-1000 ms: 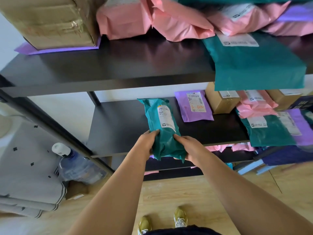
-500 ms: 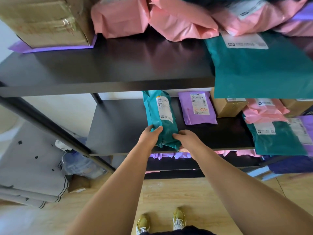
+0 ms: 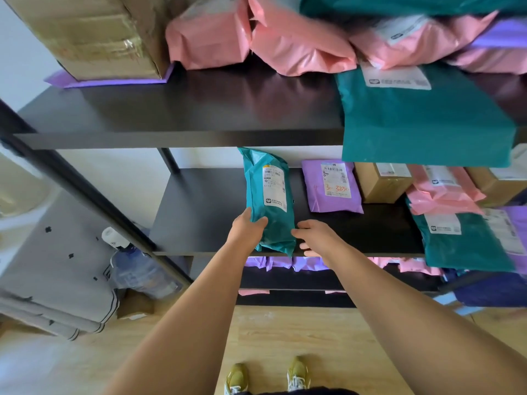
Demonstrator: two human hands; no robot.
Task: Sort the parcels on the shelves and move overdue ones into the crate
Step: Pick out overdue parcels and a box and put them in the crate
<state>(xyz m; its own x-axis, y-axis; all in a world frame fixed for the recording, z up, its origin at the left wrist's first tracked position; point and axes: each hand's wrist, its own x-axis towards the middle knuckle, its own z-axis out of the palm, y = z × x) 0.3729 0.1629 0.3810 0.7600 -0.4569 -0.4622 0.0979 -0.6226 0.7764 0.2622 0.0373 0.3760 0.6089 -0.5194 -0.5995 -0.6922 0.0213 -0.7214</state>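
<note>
One teal parcel (image 3: 268,201), shelf (image 3: 205,212) edge, open leftward

Parcel storeroom: dark shelves (image 3: 182,115) of labelled mailer bags (image 3: 422,118).

teal parcel (image 3: 268,201) now laid on middle shelf (image 3: 199,218); right hand (image 3: 316,236) released, drawn just beside it

Left grip (image 3: 248,229) holds teal parcel (image 3: 268,201) on middle shelf (image 3: 199,212); right grip (image 3: 316,236) relaxed just beside.
</note>
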